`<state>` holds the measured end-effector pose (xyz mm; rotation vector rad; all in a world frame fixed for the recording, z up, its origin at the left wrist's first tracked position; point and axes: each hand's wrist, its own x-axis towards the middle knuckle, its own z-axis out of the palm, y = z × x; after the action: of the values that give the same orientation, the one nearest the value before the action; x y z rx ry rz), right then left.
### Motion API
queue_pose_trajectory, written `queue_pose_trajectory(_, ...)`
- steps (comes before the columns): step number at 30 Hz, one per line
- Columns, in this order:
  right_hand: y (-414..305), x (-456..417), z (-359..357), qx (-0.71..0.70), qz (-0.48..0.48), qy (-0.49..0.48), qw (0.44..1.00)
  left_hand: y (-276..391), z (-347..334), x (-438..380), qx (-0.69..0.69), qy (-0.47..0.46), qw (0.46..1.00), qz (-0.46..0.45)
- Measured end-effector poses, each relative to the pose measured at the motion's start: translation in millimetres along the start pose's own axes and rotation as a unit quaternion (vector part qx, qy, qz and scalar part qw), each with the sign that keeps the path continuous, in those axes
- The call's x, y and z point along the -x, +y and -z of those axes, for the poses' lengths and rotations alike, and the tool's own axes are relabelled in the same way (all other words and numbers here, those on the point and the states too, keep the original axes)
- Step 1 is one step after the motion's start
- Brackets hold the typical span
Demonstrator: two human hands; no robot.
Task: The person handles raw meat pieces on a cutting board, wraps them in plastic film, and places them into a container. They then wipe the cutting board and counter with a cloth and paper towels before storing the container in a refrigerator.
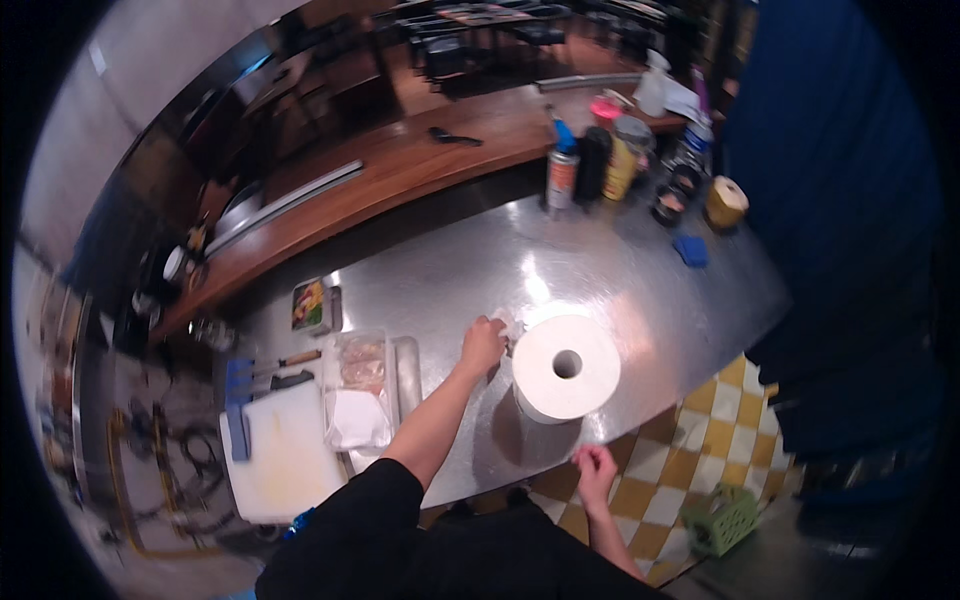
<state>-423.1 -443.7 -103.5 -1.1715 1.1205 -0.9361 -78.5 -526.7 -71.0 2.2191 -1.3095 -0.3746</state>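
Observation:
A large white paper roll (534, 356) stands on end on the stainless steel worktop (450, 262), its hollow core facing up. Left of it, my left hand (482, 346) rests low over the steel, fingers bent around a small crumpled whitish piece of paper (513, 322). Blur hides the exact shape of that piece. My right hand (598, 476) hangs by the front edge of the worktop, below the roll, with its fingers curled in and nothing visible in them.
Left of my arm lie a white cutting board (281, 457), knives (292, 380) and a clear container of packed food (361, 367). A tray of cut food (308, 306) sits behind. A blowtorch canister (561, 176), bottles and a blue sponge (691, 250) stand back right. A blue curtain (832, 225) hangs beyond.

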Motion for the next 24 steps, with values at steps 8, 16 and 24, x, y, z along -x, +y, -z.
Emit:
queue_pose_trajectory(8,-34,37,-51,-0.045,-0.142,-0.383,0.912,-1,84,226,0.200,-0.057,0.976,0.059)
queue_pose_trajectory(16,-46,81,-168,0.066,-0.103,-0.537,0.834,-17,117,375,0.432,0.135,0.861,0.231)
queue_pose_trajectory(24,-5,197,-219,0.062,-0.058,-0.740,0.667,-75,134,554,0.409,0.235,0.814,0.340)
